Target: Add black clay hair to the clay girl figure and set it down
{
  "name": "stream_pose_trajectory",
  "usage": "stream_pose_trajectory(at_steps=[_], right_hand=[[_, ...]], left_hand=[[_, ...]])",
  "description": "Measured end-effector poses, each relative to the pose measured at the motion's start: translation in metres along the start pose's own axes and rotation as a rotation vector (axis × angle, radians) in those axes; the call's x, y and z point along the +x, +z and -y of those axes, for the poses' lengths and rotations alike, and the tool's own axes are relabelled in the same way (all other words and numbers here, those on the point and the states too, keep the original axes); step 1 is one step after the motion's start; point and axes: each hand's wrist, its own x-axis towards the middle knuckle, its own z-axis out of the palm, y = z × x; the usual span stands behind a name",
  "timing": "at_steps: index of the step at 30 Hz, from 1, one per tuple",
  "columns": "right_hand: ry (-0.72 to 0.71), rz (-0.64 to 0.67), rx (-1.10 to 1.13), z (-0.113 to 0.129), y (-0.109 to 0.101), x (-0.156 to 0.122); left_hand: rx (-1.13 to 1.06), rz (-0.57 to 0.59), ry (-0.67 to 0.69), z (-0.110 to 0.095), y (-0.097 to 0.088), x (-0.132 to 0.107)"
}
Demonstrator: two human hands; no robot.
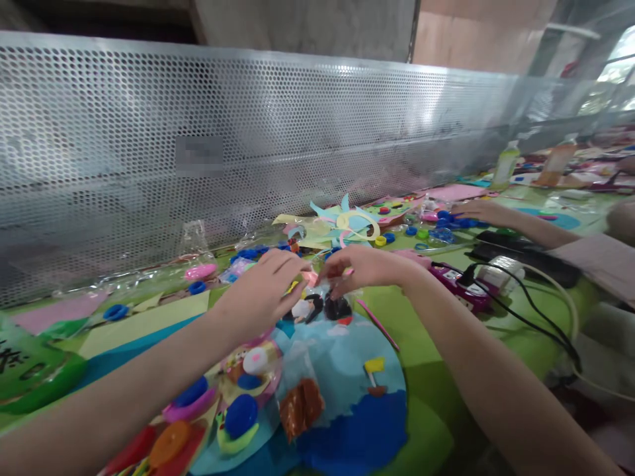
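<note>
Standing nearby, I am watching a person working with both bare hands over a round blue picture [347, 350]. It is lying on the green tabletop [421, 370], pale blue over most of its face and darker blue along the bottom.

Left hand [268, 283]: reaching in over the upper left, thumb and fingers curving toward each other. A small pink piece [311, 278] is showing right at the fingertips; whether they are gripping it, I cannot tell.

Right hand [366, 268]: facing the left from the other side, fingers bending downward just by a dark shape [338, 308] near the picture's top edge. Blur is hiding the fingertips, so I cannot tell whether it is holding anything.

On the picture: a black-and-white figure [306, 309] is lying below and between the hands. Lower down, a brown piece [301, 406] is lying toward the left, partly under clear wrapping, and a small boat [377, 390] with a yellow flag is sitting toward the right. A pink strip [378, 325] is lying along the upper right edge.

Surroundings: paper scraps [337, 228] are lying in a heap beyond the hands, before a perforated metal panel [297, 125]. To the right, a purple power strip [461, 289] is resting near a co-worker's hand [480, 211], which is reaching over blue pieces [459, 221].
</note>
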Motion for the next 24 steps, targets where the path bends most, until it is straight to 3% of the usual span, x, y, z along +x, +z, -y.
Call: stream_pose_trajectory(at_steps=[4,8,15,19,24], right_hand=[[-0.085,-0.041,0.031,0.012,0.011,0.004],[-0.111,-0.032,0.094,0.013,0.014,0.005],[-0.071,-0.052,0.143,0.007,0.015,0.008],[-0.061,-0.031,0.153,0.004,0.02,0.011],[-0.044,0.063,0.179,0.004,0.024,0.011]], left_hand=[[-0.134,0.019,0.098,-0.011,-0.002,0.0],[-0.254,0.001,0.078,-0.011,0.006,-0.001],[-0.434,-0.225,-0.253,-0.01,0.001,-0.005],[-0.432,-0.116,-0.257,-0.008,-0.007,-0.01],[-0.284,-0.041,-0.145,0.005,-0.014,-0.018]])
